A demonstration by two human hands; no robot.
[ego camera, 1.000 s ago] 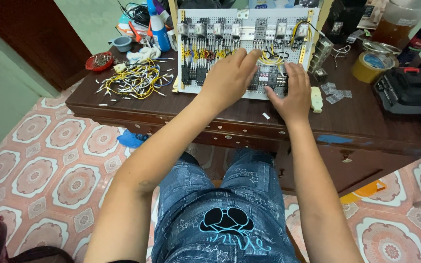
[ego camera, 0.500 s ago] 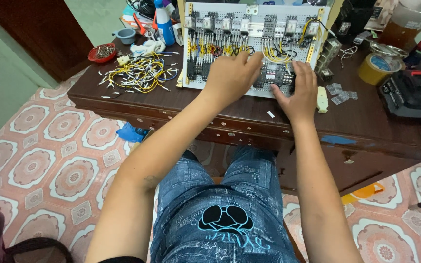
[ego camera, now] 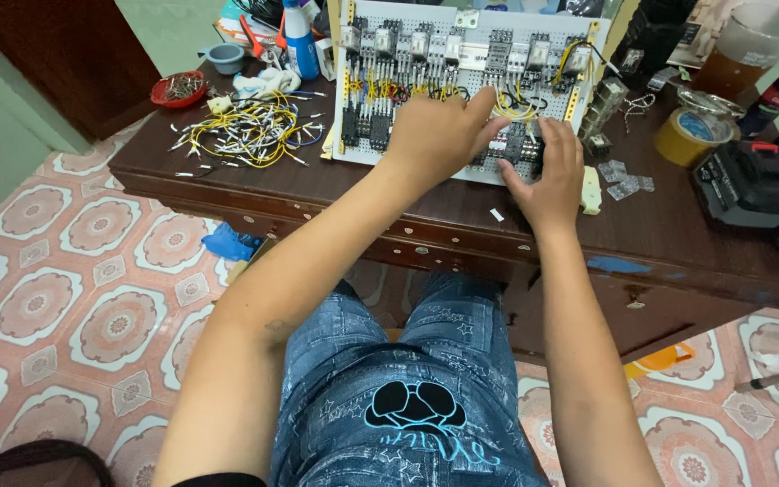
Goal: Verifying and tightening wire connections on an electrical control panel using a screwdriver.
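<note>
Hands meet on the near edge of a white perforated wiring panel (ego camera: pixel 462 41) that lies flat on the dark wooden tabletop (ego camera: pixel 335 185). The left hand (ego camera: pixel 439 135) rests palm down on the panel's lower middle, its grip loosely curled, fingers stretched toward the yellow wires (ego camera: pixel 516 106) looped there; whether it pinches one I cannot tell. The right hand (ego camera: pixel 547 171) sits just beside it, palm down, fingers half open and lying over a black relay block (ego camera: pixel 517 144) at the panel's lower right; its fingertips touch the block, with no closed hold showing. Rows of relays and terminal blocks fill the panel beyond both hands. A heap of loose yellow and white wire pieces (ego camera: pixel 245 131) lies to the left, and a roll of brown tape (ego camera: pixel 685 135) to the right, well apart.
</note>
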